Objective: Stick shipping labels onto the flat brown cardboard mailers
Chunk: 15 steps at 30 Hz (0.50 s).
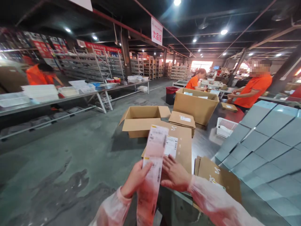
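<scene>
Pinching a long strip of shipping labels (152, 160) in my left hand (135, 179), I have its edge caught between thumb and fingers, while my right hand (175, 173) stays open, fingers spread, right beside the strip and seeming to touch its edge. The strip stands up past my grip and hangs down below it, out of the bottom of my view, with barcodes printed on it. Thin translucent sleeves (213, 201) cover both forearms.

Just past the strip lies a flat cardboard mailer (181, 153) with a white label, and more brown cardboard (217, 177) sits beyond my right hand, next to a spread of flat grey-blue panels (265, 141). Farther on are an open carton (141, 121), a smaller flat carton (182, 121), a larger open carton (196, 105) and a white plastic basket (225, 127).

A co-worker in an orange shirt (255, 91) stands at the right with both hands low at a bench, and another in orange (193, 83) works behind the large carton. A third in orange (39, 75) is behind a long steel table (58, 97) holding plastic trays, with metal shelving (89, 64) behind it
</scene>
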Motion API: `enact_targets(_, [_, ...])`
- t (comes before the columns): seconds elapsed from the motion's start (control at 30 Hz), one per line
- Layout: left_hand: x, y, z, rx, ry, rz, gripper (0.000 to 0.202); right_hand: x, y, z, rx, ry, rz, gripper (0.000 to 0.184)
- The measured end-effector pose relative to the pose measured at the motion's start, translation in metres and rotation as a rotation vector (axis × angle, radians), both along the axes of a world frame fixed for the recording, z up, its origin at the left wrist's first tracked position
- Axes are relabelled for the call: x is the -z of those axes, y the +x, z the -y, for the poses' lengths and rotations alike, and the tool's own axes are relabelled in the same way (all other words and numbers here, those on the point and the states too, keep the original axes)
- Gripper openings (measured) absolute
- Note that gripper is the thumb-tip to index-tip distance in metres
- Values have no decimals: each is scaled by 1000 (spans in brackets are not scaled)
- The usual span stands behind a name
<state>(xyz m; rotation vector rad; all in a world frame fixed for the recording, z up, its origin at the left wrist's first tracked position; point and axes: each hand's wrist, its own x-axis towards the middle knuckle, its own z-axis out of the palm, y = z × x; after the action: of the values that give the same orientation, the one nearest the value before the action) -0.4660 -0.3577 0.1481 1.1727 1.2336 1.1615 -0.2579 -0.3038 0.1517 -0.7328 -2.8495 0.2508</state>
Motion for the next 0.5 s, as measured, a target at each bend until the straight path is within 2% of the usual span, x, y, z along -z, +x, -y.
enact_targets(0.03, [-8, 1, -20, -88, 53, -97, 45, 2, 9, 12, -27, -59, -111, 46])
enact_targets(0.07, [-14, 3, -39, -176, 89, -191, 38, 4, 18, 19, 42, -99, -244, 39])
enact_targets(0.1, [-17, 6, -57, -233, 104, -242, 31, 7, 26, 21, 209, -109, -389, 36])
enact_targets(0.13, [-19, 9, -73, -270, 108, -275, 25, 10, 32, 18, 443, -111, -543, 36])
enact_targets(0.2, [-21, 13, -97, -288, 85, -289, 15, 17, 40, 4, 873, -149, -781, 44])
enact_targets(0.23, [-21, 16, -104, -285, 70, -287, 12, 20, 42, -3, 981, -200, -842, 49])
enact_targets(0.3, [-24, 20, -107, -256, 43, -262, 11, 22, 43, -13, 1008, -315, -892, 50])
enact_targets(0.37, [-31, 25, -97, -206, 30, -217, 18, 18, 51, -11, 970, -338, -911, 47])
enact_targets(0.43, [-43, 32, -76, -131, 15, -94, 29, 10, 73, 8, 945, -303, -980, 51])
enact_targets(0.5, [-57, 39, -48, -37, -37, 154, 37, 3, 113, 39, 947, -259, -1092, 60])
